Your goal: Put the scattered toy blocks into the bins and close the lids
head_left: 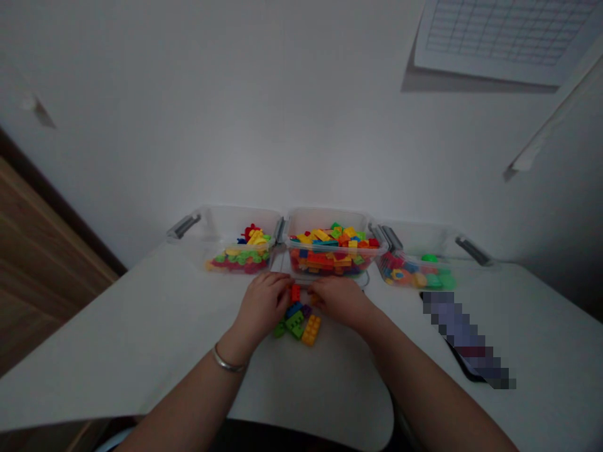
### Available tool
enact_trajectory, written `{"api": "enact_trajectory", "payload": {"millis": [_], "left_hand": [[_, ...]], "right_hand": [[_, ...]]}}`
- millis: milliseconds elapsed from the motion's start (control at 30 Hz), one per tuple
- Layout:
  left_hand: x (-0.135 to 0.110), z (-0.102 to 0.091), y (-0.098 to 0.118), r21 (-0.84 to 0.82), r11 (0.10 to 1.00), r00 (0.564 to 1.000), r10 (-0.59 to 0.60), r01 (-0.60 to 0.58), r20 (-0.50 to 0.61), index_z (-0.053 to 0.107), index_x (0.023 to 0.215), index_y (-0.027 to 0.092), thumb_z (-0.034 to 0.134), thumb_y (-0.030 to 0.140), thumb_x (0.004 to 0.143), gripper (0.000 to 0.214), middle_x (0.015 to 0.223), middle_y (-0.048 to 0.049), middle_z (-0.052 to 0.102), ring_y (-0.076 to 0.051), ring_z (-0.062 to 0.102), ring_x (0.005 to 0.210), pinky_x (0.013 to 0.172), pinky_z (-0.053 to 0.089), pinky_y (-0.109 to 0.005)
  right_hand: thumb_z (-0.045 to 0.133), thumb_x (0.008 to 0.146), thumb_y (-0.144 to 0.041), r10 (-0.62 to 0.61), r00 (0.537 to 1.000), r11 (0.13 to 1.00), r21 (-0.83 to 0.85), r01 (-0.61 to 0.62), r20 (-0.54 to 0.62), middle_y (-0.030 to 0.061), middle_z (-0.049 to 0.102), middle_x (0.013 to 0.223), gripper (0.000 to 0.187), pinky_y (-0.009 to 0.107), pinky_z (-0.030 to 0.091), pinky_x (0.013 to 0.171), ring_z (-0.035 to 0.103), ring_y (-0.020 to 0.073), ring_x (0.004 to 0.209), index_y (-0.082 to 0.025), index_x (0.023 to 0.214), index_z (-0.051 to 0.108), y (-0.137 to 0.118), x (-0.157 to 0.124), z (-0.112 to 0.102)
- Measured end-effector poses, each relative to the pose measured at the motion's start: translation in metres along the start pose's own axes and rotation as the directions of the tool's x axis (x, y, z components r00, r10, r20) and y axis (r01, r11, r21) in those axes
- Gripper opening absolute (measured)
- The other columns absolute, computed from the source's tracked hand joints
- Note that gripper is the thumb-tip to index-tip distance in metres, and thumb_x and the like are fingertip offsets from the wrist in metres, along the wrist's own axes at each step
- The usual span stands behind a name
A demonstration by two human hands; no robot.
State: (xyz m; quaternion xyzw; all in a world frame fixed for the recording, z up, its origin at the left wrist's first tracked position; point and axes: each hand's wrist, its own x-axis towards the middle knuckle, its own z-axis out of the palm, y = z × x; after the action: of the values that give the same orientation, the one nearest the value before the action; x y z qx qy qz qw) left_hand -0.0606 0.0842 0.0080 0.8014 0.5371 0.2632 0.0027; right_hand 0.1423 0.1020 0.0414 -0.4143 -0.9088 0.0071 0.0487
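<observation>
Cannot make out the fingertips of the left hand's grip, dim and soft beside the red toy brick; cannot tell pinching from mere contact. Cannot judge the right hand's grip either, with a yellowish piece mostly covered there. Cannot make out the shape of the purple piece, small and blurred. Cannot count the lower bricks behind the wall of the middle bin. Cannot read the pixelated phone, nor the gridded paper sheet, cropped at the top. Lose both forearms at the bottom edge.
</observation>
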Motion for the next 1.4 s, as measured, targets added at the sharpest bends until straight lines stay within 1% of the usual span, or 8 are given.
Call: {"api": "enact_trajectory", "payload": {"millis": [133,200,367,500,567,867,1200,1400], "left_hand": [[0.000,0.000,0.001,-0.016,1.000,1.000,0.013,-0.013,0.012,0.073,0.107,0.018,0.053,0.015,0.085,0.029,0.114,-0.0087,0.072,-0.025,0.063,0.107,0.098,0.049,-0.043],[0.000,0.000,0.001,-0.025,1.000,1.000,0.019,-0.019,0.010,0.073,0.107,0.019,0.053,0.016,0.086,0.030,0.115,-0.0086,0.071,-0.025,0.062,0.107,0.099,0.049,-0.044],[-0.001,0.001,0.001,-0.032,0.999,1.000,0.012,-0.012,0.000,0.072,0.109,0.018,0.050,0.017,0.087,0.031,0.116,-0.0096,0.071,-0.025,0.062,0.108,0.099,0.048,-0.045],[-0.001,0.000,0.001,-0.037,0.999,1.000,0.011,-0.010,0.013,0.072,0.109,0.018,0.050,0.017,0.088,0.031,0.115,-0.0095,0.071,-0.025,0.062,0.107,0.099,0.048,-0.046],[-0.001,-0.001,0.002,-0.034,0.999,1.000,0.002,-0.002,0.019,0.072,0.109,0.017,0.050,0.017,0.088,0.031,0.115,-0.0098,0.071,-0.025,0.062,0.107,0.098,0.049,-0.046],[-0.001,0.001,0.002,-0.028,1.000,1.000,0.006,-0.005,0.027,0.072,0.111,0.016,0.050,0.018,0.089,0.031,0.118,-0.0109,0.069,-0.026,0.061,0.110,0.100,0.049,-0.045],[-0.001,0.005,-0.001,-0.032,0.999,0.998,0.041,-0.039,0.045,0.071,0.113,0.018,0.050,0.018,0.088,0.032,0.120,-0.0104,0.068,-0.026,0.061,0.111,0.101,0.049,-0.044],[-0.002,0.010,-0.002,-0.095,0.995,0.999,0.031,-0.027,0.041,0.068,0.116,0.018,0.051,0.016,0.086,0.035,0.122,-0.0103,0.067,-0.024,0.060,0.114,0.102,0.048,-0.043]], "right_hand": [[0.056,0.088,-0.022,-0.010,0.983,0.988,0.148,0.037,-0.181,0.0050,0.071,0.108,0.023,0.028,0.049,0.077,0.066,0.0190,0.096,-0.023,0.108,0.067,0.002,-0.008,-0.021],[0.056,0.088,-0.021,-0.021,0.936,0.970,0.219,0.104,-0.351,0.0037,0.070,0.108,0.022,0.028,0.048,0.082,0.064,0.0175,0.098,-0.024,0.107,0.067,0.008,-0.013,-0.033],[0.056,0.089,-0.027,0.108,0.649,0.981,0.186,0.053,-0.753,0.0065,0.072,0.101,0.018,0.036,0.046,0.091,0.062,0.0214,0.099,-0.023,0.101,0.069,0.037,-0.024,-0.050],[0.058,0.086,-0.033,0.334,0.448,0.942,0.276,-0.192,-0.829,0.0068,0.071,0.094,0.022,0.037,0.047,0.082,0.061,0.0224,0.086,-0.022,0.101,0.068,0.066,-0.028,-0.046],[0.059,0.084,-0.035,0.421,0.396,0.903,0.336,-0.268,-0.816,0.0059,0.069,0.087,0.021,0.036,0.046,0.076,0.059,0.0222,0.080,-0.021,0.096,0.068,0.077,-0.028,-0.040],[0.055,0.086,-0.035,0.501,0.446,0.850,0.324,-0.416,-0.741,0.0079,0.073,0.089,0.024,0.042,0.040,0.084,0.057,0.0275,0.090,-0.022,0.091,0.075,0.086,-0.023,-0.029],[0.045,0.091,-0.033,0.473,0.584,0.867,0.232,-0.440,-0.660,0.0089,0.075,0.099,0.033,0.045,0.039,0.091,0.057,0.0279,0.098,-0.021,0.093,0.075,0.083,-0.023,-0.029],[0.051,0.087,-0.030,0.311,0.536,0.947,0.208,-0.245,-0.785,0.0098,0.072,0.108,0.029,0.045,0.041,0.095,0.059,0.0262,0.102,-0.019,0.108,0.069,0.070,-0.025,-0.042]]}}
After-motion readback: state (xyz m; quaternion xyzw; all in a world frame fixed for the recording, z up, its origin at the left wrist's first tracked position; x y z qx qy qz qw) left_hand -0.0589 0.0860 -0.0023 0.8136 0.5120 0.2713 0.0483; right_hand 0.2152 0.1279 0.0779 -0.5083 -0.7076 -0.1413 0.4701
